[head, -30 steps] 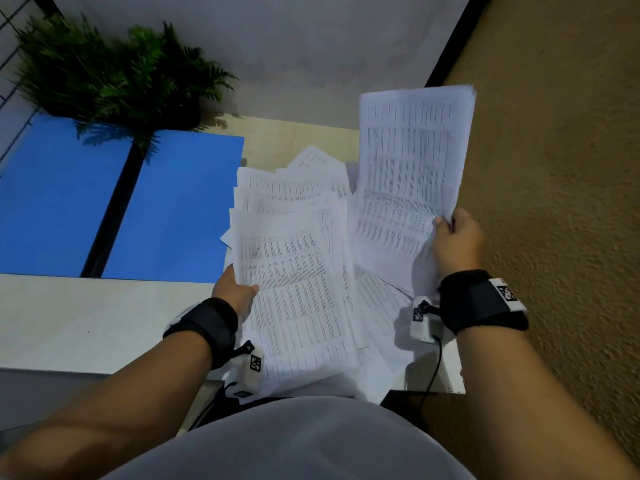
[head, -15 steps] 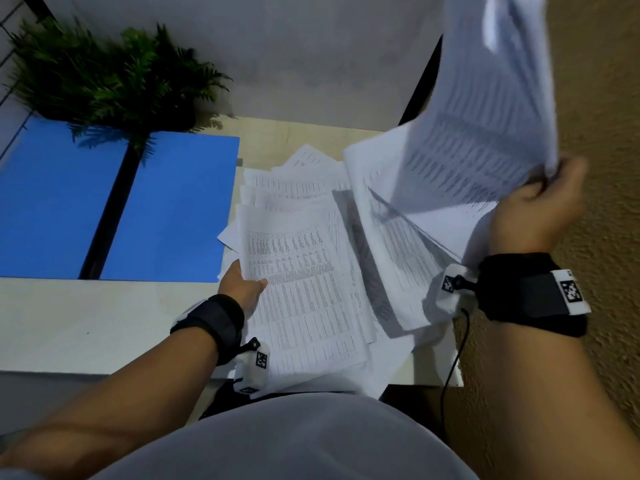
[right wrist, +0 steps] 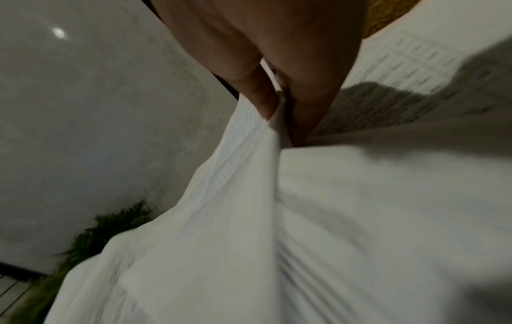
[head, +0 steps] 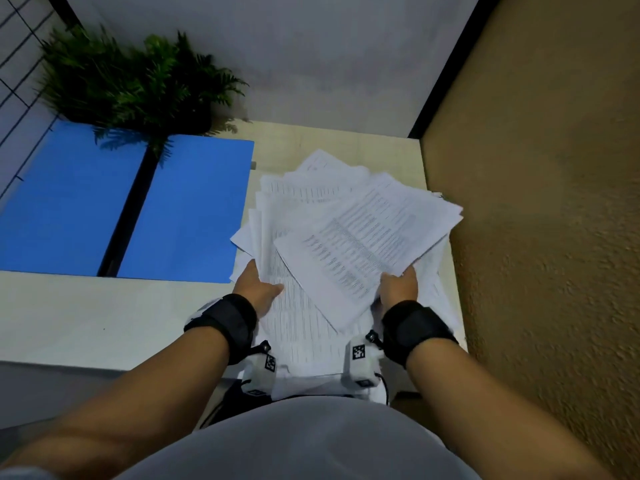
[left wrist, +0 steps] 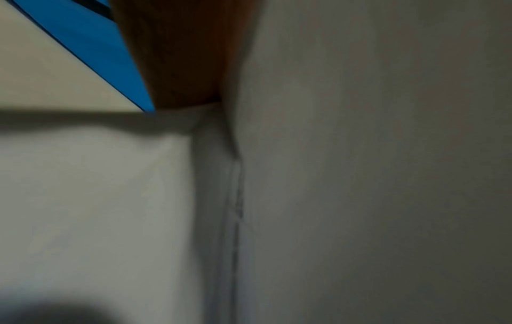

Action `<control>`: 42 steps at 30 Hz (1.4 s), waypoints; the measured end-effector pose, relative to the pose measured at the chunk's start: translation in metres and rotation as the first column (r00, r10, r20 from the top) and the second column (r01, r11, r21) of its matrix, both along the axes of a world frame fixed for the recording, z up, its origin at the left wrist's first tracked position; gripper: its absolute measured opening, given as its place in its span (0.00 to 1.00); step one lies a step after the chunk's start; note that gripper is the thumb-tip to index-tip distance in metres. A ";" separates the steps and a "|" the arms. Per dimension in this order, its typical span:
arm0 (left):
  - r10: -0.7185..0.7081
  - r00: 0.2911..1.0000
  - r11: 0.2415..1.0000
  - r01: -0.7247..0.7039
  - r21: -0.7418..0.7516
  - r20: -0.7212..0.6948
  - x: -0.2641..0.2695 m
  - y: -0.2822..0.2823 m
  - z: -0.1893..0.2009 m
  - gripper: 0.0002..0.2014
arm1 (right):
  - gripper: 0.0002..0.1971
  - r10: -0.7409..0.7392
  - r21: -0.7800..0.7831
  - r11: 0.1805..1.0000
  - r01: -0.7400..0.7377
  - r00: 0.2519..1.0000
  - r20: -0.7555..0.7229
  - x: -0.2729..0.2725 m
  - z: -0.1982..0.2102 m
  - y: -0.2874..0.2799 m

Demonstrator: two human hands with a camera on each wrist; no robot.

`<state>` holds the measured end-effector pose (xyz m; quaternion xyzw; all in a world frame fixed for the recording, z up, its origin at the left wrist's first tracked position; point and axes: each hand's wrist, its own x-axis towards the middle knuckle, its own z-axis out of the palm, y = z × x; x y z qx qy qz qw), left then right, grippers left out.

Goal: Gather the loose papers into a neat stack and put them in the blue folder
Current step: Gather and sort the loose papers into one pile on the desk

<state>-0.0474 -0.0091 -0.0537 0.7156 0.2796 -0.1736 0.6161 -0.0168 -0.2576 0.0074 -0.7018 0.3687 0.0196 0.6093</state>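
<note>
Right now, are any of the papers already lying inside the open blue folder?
No, the blue folder lies open and bare, while the papers are fanned out on the table beside it.

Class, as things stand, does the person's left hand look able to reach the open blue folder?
Probably yes: the left hand grips the white printed papers beside the blue folder, nothing between them, though it must let go first.

Both forearms reach forward, bare, black strap on each wrist. Left hand (head: 258, 289) at left edge of papers (head: 346, 237), thumb lying on top sheet, fingers hidden beneath. Right hand (head: 398, 287) at right side of pile, thumb (right wrist: 260, 96) and fingers pinching sheaf edge. Hands apart, palms facing inward.
</note>
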 end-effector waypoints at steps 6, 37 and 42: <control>0.031 0.999 0.999 -0.031 0.008 -0.016 -0.003 0.000 -0.001 0.29 | 0.14 -0.150 -0.008 0.987 0.161 0.933 0.328 0.025 0.060 -0.034; -0.039 0.985 0.959 0.083 0.270 -0.167 -0.015 -0.010 0.048 0.24 | 0.24 0.500 -0.527 0.478 -0.703 0.711 -0.495 0.009 -0.004 -0.038; -0.038 0.989 0.972 0.069 0.223 -0.140 -0.017 -0.007 0.048 0.24 | 0.08 0.629 -0.364 0.504 -0.783 0.622 -0.466 0.002 -0.012 -0.045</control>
